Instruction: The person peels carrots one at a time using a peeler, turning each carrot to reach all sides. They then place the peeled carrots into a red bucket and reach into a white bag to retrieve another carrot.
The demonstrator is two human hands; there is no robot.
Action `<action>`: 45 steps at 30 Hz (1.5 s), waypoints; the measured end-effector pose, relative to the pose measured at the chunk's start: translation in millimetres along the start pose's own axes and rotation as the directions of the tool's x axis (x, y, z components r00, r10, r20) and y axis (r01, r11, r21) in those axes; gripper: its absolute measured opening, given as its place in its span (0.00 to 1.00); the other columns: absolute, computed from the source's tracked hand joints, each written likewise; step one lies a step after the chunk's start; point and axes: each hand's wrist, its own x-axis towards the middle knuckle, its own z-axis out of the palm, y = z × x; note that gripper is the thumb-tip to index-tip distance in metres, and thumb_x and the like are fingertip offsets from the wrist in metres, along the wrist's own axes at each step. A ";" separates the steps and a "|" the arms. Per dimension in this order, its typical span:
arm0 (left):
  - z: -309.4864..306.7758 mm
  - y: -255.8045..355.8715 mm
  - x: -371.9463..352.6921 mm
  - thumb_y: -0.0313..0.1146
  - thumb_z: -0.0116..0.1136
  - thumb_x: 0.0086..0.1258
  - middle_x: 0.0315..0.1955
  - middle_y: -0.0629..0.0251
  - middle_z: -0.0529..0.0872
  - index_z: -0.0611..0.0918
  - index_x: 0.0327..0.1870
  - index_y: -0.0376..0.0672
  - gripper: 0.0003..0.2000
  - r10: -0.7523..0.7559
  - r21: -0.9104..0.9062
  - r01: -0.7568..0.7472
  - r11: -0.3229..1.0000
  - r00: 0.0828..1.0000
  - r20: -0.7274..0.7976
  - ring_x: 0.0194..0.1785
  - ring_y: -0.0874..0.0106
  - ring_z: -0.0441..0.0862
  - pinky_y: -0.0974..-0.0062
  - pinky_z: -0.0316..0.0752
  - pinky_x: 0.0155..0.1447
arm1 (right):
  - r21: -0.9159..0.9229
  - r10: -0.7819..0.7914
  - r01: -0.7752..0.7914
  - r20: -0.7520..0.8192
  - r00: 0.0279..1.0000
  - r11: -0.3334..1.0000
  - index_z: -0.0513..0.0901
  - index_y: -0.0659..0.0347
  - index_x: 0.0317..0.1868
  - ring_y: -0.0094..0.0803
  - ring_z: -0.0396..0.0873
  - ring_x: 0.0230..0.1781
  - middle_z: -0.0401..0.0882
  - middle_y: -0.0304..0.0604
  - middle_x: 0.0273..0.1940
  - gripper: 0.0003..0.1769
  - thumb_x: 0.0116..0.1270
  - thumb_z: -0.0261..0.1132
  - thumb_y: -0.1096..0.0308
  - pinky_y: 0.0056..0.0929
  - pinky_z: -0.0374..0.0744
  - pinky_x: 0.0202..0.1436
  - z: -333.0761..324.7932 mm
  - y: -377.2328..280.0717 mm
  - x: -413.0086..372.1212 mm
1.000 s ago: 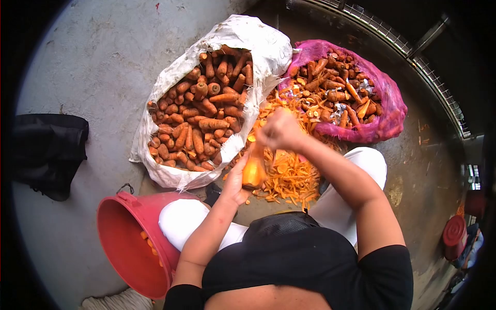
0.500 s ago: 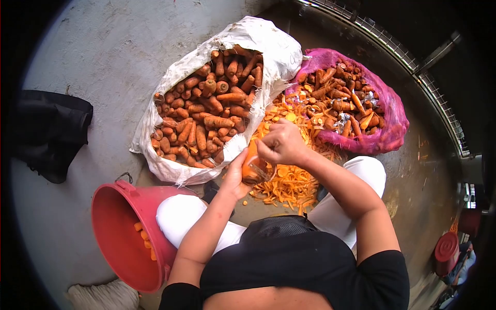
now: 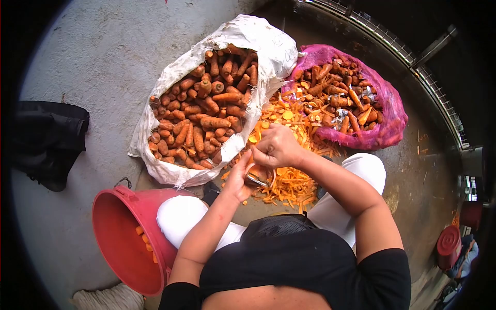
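Observation:
My left hand [image 3: 238, 180] is closed around a carrot [image 3: 257, 172], mostly hidden between the hands and smeared by motion. A shiny metal-edged tool, which looks like a peeler [image 3: 257, 180], shows against the carrot below my right hand [image 3: 279, 146]. That hand is curled into a fist around the tool's hidden end, close to my left fingertips. Beneath both hands lies a heap of orange carrot peelings [image 3: 292, 188]. Just beyond them, a white sack [image 3: 268, 46] gapes, full of unpeeled carrots [image 3: 199, 116].
A pink mesh sack [image 3: 395, 121] of carrots and scraps stands at the back right. By my left knee, a red bucket [image 3: 116, 248] lies tilted with several peeled carrot pieces [image 3: 146, 240] inside. Black cloth [image 3: 49, 139] is at far left, a red container [image 3: 448, 245] at far right.
My right hand has shifted slightly down and stays close to my left. Less of the carrot's orange side shows, and the tool's metal edge is now clearer. The whole view has tilted slightly.

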 end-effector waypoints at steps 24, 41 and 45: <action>-25.5 -6.9 15.0 0.50 0.45 0.75 0.41 0.62 0.83 0.76 0.53 0.42 0.21 -0.009 -0.035 0.009 0.999 1.000 0.008 0.45 0.67 0.83 0.65 0.80 0.49 | -0.034 -0.022 0.023 0.010 1.000 0.999 0.70 0.52 0.09 0.34 0.68 0.16 0.71 0.35 0.12 0.19 0.56 0.63 0.64 0.34 0.64 0.27 0.1 -2.6 0.0; -21.5 1.2 -7.2 0.51 0.42 0.77 0.38 0.57 0.83 0.73 0.59 0.41 0.23 0.032 0.172 -0.052 0.984 0.993 0.115 0.34 0.68 0.83 0.72 0.80 0.32 | -0.260 0.684 -0.698 -0.158 0.712 0.667 0.88 0.49 0.22 0.25 0.76 0.11 0.78 0.33 0.12 0.22 0.66 0.54 0.51 0.30 0.78 0.25 -24.4 76.1 -7.3; -31.2 0.6 2.9 0.55 0.43 0.75 0.39 0.57 0.84 0.74 0.58 0.43 0.24 0.040 0.090 -0.049 0.995 0.994 0.102 0.35 0.68 0.83 0.72 0.80 0.36 | -0.130 0.257 -0.266 -0.083 0.963 0.955 0.84 0.50 0.15 0.32 0.69 0.09 0.71 0.34 0.08 0.19 0.63 0.58 0.57 0.31 0.71 0.25 -7.2 40.2 -2.7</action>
